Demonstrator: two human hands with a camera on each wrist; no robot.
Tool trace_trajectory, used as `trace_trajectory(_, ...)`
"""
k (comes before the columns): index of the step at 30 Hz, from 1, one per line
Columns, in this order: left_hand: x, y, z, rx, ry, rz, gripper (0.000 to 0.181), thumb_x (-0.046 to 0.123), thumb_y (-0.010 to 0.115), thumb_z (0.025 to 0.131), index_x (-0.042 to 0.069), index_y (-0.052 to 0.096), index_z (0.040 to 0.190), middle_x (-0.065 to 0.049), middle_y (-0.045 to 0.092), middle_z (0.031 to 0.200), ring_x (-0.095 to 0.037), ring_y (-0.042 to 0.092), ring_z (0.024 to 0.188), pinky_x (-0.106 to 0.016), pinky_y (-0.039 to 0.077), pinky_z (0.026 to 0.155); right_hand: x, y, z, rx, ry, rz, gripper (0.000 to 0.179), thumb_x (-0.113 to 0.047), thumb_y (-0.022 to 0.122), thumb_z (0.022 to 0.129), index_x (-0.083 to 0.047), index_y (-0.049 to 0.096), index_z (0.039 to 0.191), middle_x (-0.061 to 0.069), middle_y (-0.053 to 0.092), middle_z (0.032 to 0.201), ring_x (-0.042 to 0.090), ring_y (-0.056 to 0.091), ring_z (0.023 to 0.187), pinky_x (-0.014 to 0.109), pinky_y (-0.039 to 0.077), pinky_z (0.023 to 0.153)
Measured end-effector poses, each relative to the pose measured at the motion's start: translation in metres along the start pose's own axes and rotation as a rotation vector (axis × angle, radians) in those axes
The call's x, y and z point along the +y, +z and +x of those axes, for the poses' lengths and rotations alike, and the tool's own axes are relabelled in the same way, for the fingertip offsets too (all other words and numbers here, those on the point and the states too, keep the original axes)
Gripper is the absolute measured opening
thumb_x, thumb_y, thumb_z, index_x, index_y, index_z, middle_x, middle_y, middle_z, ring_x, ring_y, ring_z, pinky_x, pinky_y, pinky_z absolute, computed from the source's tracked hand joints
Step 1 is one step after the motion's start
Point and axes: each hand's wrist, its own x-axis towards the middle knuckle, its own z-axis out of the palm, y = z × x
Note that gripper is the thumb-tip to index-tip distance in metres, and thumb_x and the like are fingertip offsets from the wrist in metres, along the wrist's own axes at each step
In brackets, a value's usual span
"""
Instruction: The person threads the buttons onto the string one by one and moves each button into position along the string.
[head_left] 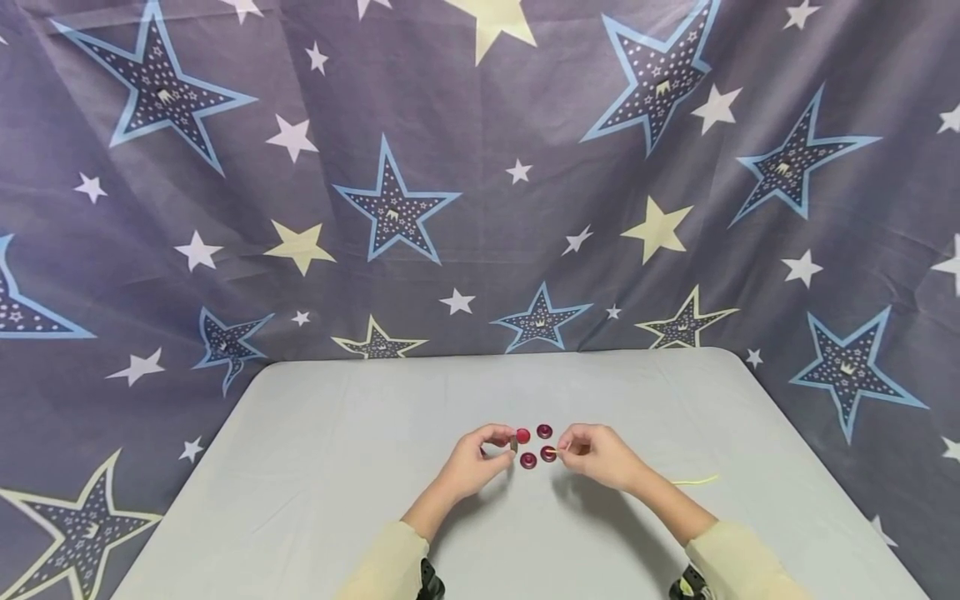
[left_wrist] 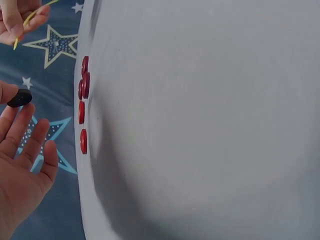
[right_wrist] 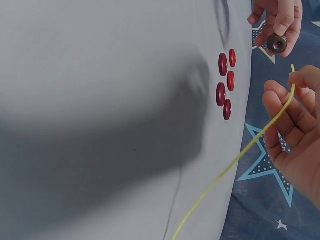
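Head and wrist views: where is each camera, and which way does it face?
Head: worn on the head, facing forward and down at the pale grey table and star-patterned fabric curtain; left hand, right hand and cream sleeves show.
Left wrist: on that wrist, facing the left hand pinching a dark round button; the right hand shows too.
Right wrist: on that wrist, facing the right hand pinching a yellow cord; the left hand shows too.
Wrist views share both hands and round red buttons.
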Motion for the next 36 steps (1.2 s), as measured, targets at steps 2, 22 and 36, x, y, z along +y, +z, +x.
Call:
trace_trajectory(2, 0.0, 0.001, 0.0, -0.002, 0.003, -0.022, 0.026, 0.011, 0.064, 0.082, 0.012, 0.065, 0.108, -0.004, 0.067, 0.103, -0.023, 0.059, 0.101, -0.022, 0.046, 0.073, -0.001, 0.001, 0.001, 0.003, -0.006, 0.001, 0.004, -0.008, 0.065, 0.081, -0.004, 0.064, 0.082, -0.001, 0.06, 0.067, 0.001, 0.051, 0.062, 0.02, 0.045, 0.058)
trace_trajectory(22, 0.047, -0.001, -0.014, -0.044, 0.01, -0.103, 0.029, 0.003, 0.06, 0.085, -0.002, 0.062, 0.113, -0.017, 0.067, 0.107, -0.036, 0.06, 0.102, -0.023, 0.044, 0.073, -0.005, 0.012, 0.005, -0.006, -0.034, -0.003, 0.006, -0.011, 0.064, 0.082, -0.005, 0.065, 0.083, -0.005, 0.061, 0.068, 0.001, 0.052, 0.061, 0.02, 0.045, 0.058)
trace_trajectory(36, 0.048, 0.003, -0.015, -0.048, -0.007, -0.094, 0.029, 0.005, 0.06, 0.086, -0.001, 0.062, 0.114, -0.015, 0.067, 0.104, -0.028, 0.061, 0.098, -0.023, 0.045, 0.073, -0.009, 0.016, 0.005, 0.021, -0.035, -0.013, 0.003, -0.012, 0.065, 0.083, -0.012, 0.064, 0.08, -0.005, 0.059, 0.067, 0.001, 0.049, 0.06, 0.02, 0.044, 0.056)
